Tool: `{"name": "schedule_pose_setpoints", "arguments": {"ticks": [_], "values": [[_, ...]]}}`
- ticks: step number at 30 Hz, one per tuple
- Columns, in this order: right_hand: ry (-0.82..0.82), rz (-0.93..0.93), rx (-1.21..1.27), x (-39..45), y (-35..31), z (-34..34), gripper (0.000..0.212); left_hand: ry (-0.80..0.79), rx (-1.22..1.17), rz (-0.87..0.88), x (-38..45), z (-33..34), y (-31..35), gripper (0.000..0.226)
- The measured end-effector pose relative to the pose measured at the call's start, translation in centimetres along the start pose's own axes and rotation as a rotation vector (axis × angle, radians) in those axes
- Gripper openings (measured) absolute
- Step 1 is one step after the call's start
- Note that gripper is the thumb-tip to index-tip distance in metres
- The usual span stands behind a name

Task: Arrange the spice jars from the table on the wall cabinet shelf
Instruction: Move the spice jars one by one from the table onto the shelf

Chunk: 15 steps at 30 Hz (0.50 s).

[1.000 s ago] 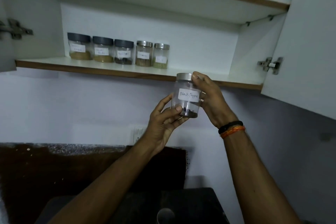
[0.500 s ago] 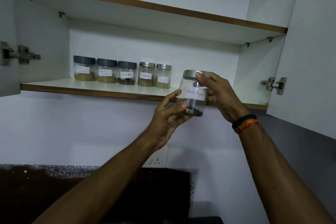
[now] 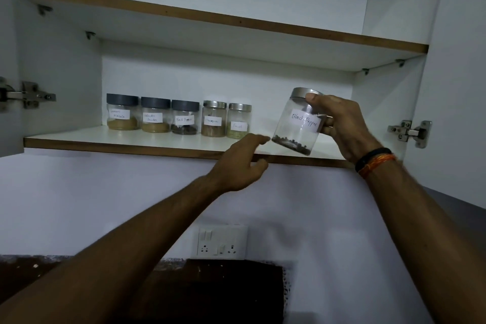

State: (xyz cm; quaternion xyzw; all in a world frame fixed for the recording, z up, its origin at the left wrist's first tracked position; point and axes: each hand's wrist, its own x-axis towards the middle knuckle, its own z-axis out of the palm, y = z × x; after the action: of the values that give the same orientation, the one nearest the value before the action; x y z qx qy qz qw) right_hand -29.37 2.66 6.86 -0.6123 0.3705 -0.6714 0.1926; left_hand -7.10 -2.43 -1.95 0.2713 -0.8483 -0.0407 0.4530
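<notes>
A white wall cabinet (image 3: 394, 15) stands open, its doors swung wide on metal hinges (image 3: 409, 132); the lower shelf (image 3: 163, 142) is white with a brown front edge, a second shelf above it; below runs a pale wall with a switch plate (image 3: 222, 240) and a dark band beneath. Five jars (image 3: 178, 116) stand upright in a row at the back left of the shelf, three with dark lids, two with silver ones, each with a white label.

The right hand (image 3: 342, 129) holds a sixth jar (image 3: 297, 122) above the right part of the shelf, clear of the board; its grip is curled round the jar, thumb by the silver lid, fingers behind the glass. The jar leans, long axis tilted with the lid up and to the right, base down-left; its label reads Black Pepper and faces the camera; dark grains lie at the base.

The left hand (image 3: 240, 163) is at the shelf's front edge, fingers loosely extended, holding nothing; it seems to touch the edge, though blur leaves that unsure.
</notes>
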Motion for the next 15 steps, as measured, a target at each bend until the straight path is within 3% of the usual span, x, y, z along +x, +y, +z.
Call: {"name": "schedule_pose_setpoints", "arguments": {"ticks": [2,5,11,15], "values": [[0.000,-0.007,-0.013,0.9,0.2,0.1,0.022,-0.188,0.359,0.113,1.0,-0.2,-1.2,0.051],[-0.014,-0.015,-0.046,2.5,0.7,0.4,0.024,-0.405,0.603,0.114,2.9,-0.5,-2.2,0.047],[-0.040,0.004,-0.125,6.5,3.0,1.0,0.032,-0.666,0.633,0.031,6.9,-0.9,-3.9,0.066],[-0.057,0.041,-0.189,9.4,5.6,1.1,0.034,-0.695,0.562,0.027,7.6,-0.9,-4.9,0.070]]}}
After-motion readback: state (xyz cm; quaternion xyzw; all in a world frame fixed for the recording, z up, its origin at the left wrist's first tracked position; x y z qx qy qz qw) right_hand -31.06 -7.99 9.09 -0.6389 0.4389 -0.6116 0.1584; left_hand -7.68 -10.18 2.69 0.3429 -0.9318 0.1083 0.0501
